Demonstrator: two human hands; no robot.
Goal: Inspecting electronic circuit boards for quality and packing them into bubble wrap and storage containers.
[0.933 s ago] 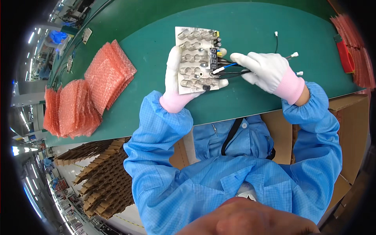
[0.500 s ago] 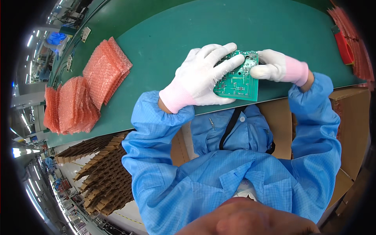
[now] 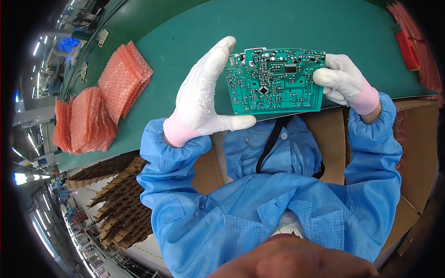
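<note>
A green circuit board (image 3: 278, 85), dense with small soldered parts, is held up over the near edge of the green bench. My right hand (image 3: 345, 83), in a white glove with a pink cuff, pinches its right edge between thumb and fingers. On the other side my left hand (image 3: 204, 92), gloved the same way, is spread wide, thumb and fingers apart. Its thumb lies just below the board's lower left corner, and its fingertips are beside the upper left corner. Whether the left hand touches the board I cannot tell.
Pink bubble-wrap bags (image 3: 92, 120) lie stacked at the bench's left end. A red object (image 3: 407, 48) and more pink wrap (image 3: 419, 41) are at the far right. Brown cardboard dividers (image 3: 123, 208) stand below left; a cardboard box (image 3: 415, 153) is at right. The bench top (image 3: 296, 23) is green.
My left hand has come off the board's face and moved left, opening wide. The board now shows its whole face, with my right hand still on its right edge.
</note>
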